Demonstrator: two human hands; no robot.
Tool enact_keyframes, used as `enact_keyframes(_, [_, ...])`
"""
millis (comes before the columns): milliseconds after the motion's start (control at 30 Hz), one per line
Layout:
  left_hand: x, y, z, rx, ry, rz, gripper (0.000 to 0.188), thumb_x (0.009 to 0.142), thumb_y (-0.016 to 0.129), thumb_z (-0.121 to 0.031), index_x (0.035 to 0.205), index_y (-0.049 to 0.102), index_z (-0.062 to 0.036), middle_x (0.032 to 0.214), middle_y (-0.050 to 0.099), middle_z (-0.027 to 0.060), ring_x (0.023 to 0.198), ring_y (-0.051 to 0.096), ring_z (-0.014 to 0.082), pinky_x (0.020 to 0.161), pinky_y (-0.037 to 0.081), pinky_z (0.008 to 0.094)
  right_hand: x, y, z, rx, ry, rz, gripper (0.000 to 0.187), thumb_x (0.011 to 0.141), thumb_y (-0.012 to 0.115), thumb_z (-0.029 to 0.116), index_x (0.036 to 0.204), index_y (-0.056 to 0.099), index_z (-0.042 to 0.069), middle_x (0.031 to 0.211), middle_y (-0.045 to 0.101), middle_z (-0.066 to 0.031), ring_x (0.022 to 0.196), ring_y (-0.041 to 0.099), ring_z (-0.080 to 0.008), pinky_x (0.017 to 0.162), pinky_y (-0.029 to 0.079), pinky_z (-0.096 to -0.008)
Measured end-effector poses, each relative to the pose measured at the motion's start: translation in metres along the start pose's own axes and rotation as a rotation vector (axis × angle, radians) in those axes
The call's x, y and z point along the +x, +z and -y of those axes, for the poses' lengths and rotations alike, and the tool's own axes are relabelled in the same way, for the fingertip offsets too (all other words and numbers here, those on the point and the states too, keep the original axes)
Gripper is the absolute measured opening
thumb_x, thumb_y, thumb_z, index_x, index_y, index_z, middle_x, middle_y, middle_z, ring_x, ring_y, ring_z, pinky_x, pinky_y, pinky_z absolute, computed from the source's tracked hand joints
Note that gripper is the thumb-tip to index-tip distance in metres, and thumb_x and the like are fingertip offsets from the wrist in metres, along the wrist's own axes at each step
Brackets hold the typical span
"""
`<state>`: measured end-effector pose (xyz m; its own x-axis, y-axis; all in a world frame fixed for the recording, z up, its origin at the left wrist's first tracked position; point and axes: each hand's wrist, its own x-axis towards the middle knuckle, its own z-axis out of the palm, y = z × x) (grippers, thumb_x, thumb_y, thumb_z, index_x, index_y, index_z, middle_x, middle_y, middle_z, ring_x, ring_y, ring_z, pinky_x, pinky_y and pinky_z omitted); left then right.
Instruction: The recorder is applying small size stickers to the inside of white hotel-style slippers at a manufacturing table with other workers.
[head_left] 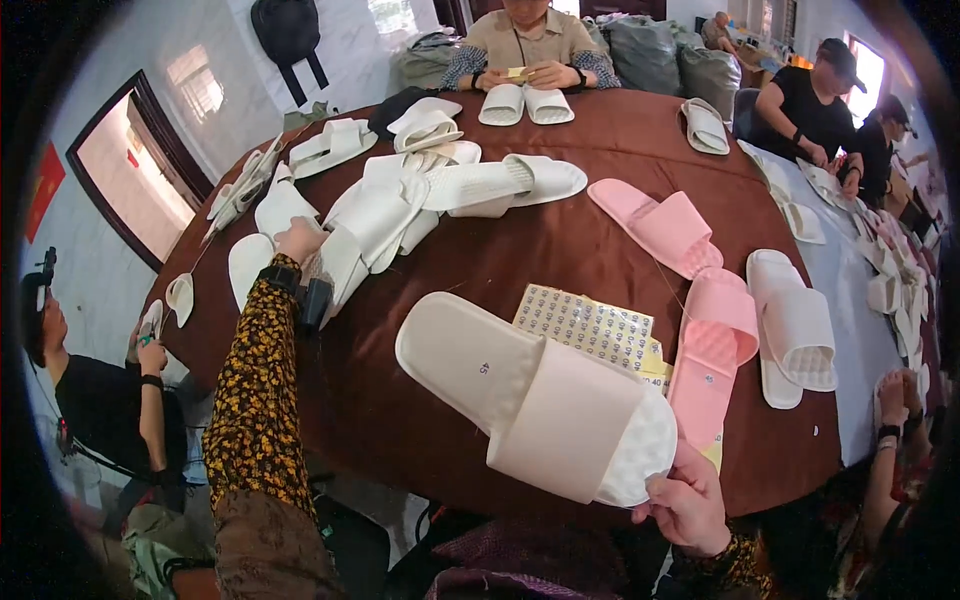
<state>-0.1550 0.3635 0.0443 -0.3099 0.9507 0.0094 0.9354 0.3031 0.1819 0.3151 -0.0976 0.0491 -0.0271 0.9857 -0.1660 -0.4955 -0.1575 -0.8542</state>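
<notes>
My right hand (690, 505) grips the toe end of a cream-white slide slipper (530, 400), held up over the near edge of the round brown table (500, 260). My left hand (298, 240), on an arm in a dark flowered sleeve, reaches far left into a heap of white slippers (390, 205). Its fingers are on one of them; the grip itself is hidden. A dark tool (314, 300) hangs at that wrist. Under the held slipper lie yellow sticker sheets (590, 328).
Pink slippers (665, 228) and another pink slipper (712, 355) lie right of centre, with a white pair (795, 330) beyond them. A person across the table (530, 45) handles a white pair (525, 104). Other people sit at left (110, 400) and at the far right (815, 100).
</notes>
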Motion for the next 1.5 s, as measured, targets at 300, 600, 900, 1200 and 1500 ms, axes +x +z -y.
enact_keyframes(300, [0.006,0.011,0.01,0.017,0.051,0.013,0.11,0.064,0.072,-0.067,0.135,0.036,0.0082,0.129,0.044,0.0392,0.122,0.044,0.0532,0.102,0.037,0.0521,0.0,-0.006,-0.008,-0.083,-0.041,0.046,0.046,0.082,0.051,0.004,0.126,0.047,-0.009,0.097,0.063,-0.0129,0.069,0.061,-0.0166,0.057,0.052,-0.0269])
enact_keyframes(600, [-0.046,-0.023,0.001,0.418,0.495,-0.161,0.061,0.077,0.06,-0.044,0.121,0.056,-0.0022,0.114,0.059,0.0306,0.108,0.052,0.0494,0.095,0.042,0.0496,0.004,0.002,-0.008,-0.106,-0.022,-0.001,0.049,0.083,0.05,0.003,0.13,0.044,-0.009,0.108,0.058,-0.013,0.076,0.061,-0.0168,0.059,0.052,-0.0268])
enact_keyframes(900, [-0.09,-0.088,-0.009,-1.161,-0.131,-0.072,0.05,0.075,0.06,-0.05,0.101,0.06,-0.0082,0.07,0.054,0.0088,0.051,0.05,0.024,0.043,0.043,0.0353,0.007,-0.001,-0.015,-0.081,-0.123,0.003,0.049,0.084,0.051,0.005,0.13,0.043,-0.009,0.096,0.064,-0.0153,0.068,0.064,-0.0153,0.058,0.053,-0.0235])
enact_keyframes(1200, [-0.266,-0.097,0.003,-1.849,0.36,0.531,0.067,0.084,0.051,-0.041,0.139,0.039,-0.0041,0.135,0.049,0.0217,0.113,0.053,0.0511,0.075,0.053,0.057,-0.012,0.003,-0.017,0.008,-0.245,-0.011,0.043,0.083,0.049,0.008,0.123,0.048,-0.007,0.094,0.065,-0.0124,0.066,0.062,-0.0133,0.056,0.05,-0.0225])
enact_keyframes(1500, [-0.38,-0.019,-0.023,-2.027,0.411,0.981,0.078,0.083,0.045,-0.051,0.144,0.032,-0.004,0.138,0.041,0.0308,0.117,0.046,0.0569,0.074,0.054,0.0552,-0.037,0.024,0.009,0.045,-0.412,-0.05,0.034,0.084,0.049,0.007,0.115,0.053,-0.008,0.087,0.063,-0.0093,0.064,0.057,-0.0119,0.058,0.047,-0.0227])
